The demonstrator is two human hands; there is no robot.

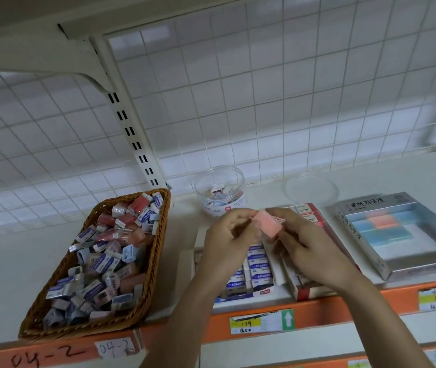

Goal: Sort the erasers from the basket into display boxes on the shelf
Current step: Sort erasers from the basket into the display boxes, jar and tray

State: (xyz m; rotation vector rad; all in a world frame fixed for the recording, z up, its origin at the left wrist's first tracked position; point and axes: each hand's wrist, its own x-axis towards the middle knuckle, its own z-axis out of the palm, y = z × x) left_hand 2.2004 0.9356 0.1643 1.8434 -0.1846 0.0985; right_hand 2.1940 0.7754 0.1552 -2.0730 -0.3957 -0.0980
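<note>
The left grip (227,236) and right grip (311,248) together pinch one pink eraser (267,226) above the blue-eraser display box (238,296), right of the wicker basket (158,248).

- The pink block eraser (267,224), pinched between left hand (227,235) and right hand (311,247), is motion-blurred, its lower faces covered by fingers.
- Hands hide the far rows of the white cardboard display box (240,296) (only near blue-labelled erasers show).
- Print on the clear round plastic jar (220,181): too small to read.
</note>
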